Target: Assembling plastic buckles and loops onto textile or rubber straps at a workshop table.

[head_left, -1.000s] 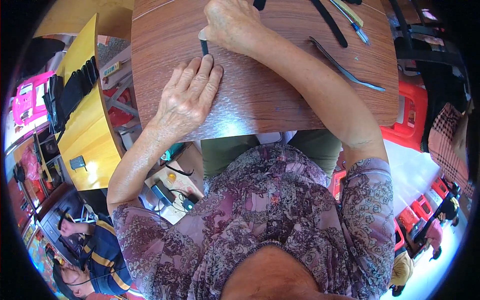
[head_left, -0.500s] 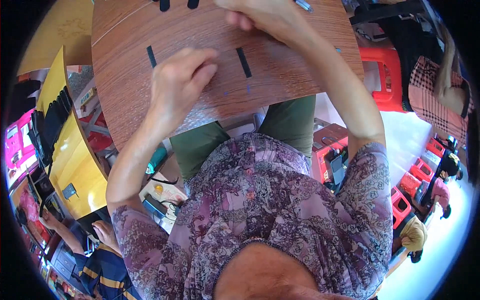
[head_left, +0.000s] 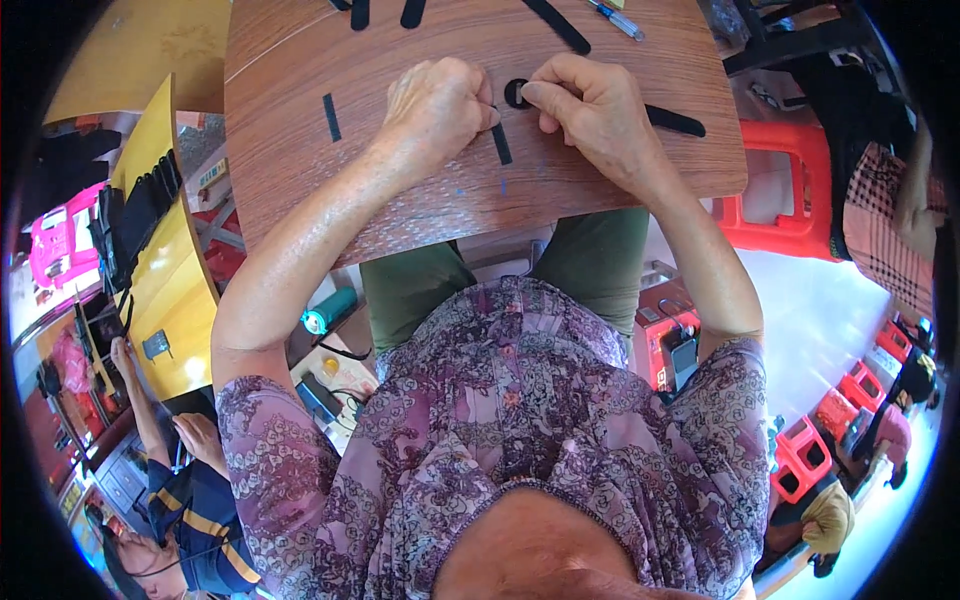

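My left hand [head_left: 440,108] is closed, its knuckles up, over the middle of the wooden table [head_left: 400,215]. Its thumb and fingertips are beside the upper end of a short dark strip [head_left: 502,146] on the tabletop; whatever lies in the fingers is hidden. My right hand [head_left: 598,112] pinches a black strap with a curled end [head_left: 516,94], in which a small pale piece shows. Past the right wrist a black rounded band end [head_left: 676,121] sticks out; I cannot tell if it belongs to the same strap. Another short dark strip [head_left: 332,118] lies flat to the left.
Along the far side lie several black straps [head_left: 557,25] and a clear pen-like tool [head_left: 617,20]. A red plastic stool [head_left: 770,175] stands at the table's right. On the left are a yellow table [head_left: 165,310] with black straps and a co-worker's arm [head_left: 145,400].
My right hand has come nearer from the far side and now pinches the black curled strap. My left hand has moved right, towards it, and its fingers are curled tighter.
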Tool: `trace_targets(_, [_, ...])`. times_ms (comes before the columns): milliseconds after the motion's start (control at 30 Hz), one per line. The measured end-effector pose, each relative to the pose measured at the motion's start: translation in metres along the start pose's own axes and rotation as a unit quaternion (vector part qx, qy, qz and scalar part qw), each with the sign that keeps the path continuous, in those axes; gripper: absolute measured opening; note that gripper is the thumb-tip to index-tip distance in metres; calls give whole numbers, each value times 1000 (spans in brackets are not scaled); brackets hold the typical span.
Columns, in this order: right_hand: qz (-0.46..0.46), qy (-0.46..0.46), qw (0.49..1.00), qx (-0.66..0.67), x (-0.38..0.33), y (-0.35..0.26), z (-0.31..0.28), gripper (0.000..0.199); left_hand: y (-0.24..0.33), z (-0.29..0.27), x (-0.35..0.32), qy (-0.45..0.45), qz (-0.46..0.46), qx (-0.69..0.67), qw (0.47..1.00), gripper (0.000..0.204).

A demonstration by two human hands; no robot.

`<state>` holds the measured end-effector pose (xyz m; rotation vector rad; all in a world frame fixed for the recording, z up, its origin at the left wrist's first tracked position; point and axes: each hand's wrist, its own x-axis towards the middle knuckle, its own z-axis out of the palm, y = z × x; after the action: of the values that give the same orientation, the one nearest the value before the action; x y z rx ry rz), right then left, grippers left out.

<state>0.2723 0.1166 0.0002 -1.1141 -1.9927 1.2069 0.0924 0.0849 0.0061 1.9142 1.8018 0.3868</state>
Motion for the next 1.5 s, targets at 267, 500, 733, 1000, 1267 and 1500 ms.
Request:
trace_targets(267, [-82, 49, 991, -90, -2, 18, 2, 17, 1, -10, 23, -107, -69, -75, 989, 14])
trace_targets(500, [-86, 42, 991, -93, 1, 21, 8, 18, -10, -2, 8, -20, 44, -36, 998, 12])
trace_targets(733, [-91, 37, 992, -78, 0, 20, 9, 16, -9, 12, -21, 89, 258, 32, 961, 16])
trace_targets(1000, [-70, 11, 991, -114, -1, 18, 3, 10, 21, -5, -65, 63, 410, 122, 902, 11])
trace_targets(1267, [2, 0, 1000, -4, -1, 13, 0, 13, 14, -62, -33, -50, 85, -216, 971, 8])
trace_targets(1500, [-10, 2, 987, 161, 8, -15, 3, 19, -20, -84, 27, -133, -35, -294, 946, 9])
